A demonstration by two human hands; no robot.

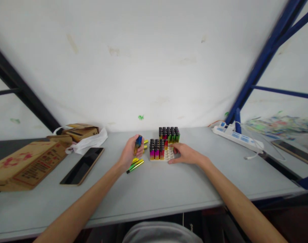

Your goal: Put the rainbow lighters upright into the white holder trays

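Raised over the table, my left hand [131,150] is closed around a blue and gold lighter-like cylinder [138,143]. Several shiny yellow-green cylinders [135,166] lie beneath and beside it. To the right, a white tray [169,155] with small sockets holds upright black-topped cylinders [157,153], pink, red and gold, on its left part. My right hand [183,154] rests at the tray's right side, thumb and fingers apart, with nothing visible between them. Behind stands another block of upright black-topped cylinders [173,135], green and red.
A dark phone [82,166] lies on the left, beside cardboard boxes [30,162] and a white plastic bag [89,141]. At the right are a white power strip [237,136] with cables and another phone [295,152]. A blue metal frame [260,64] rises there.
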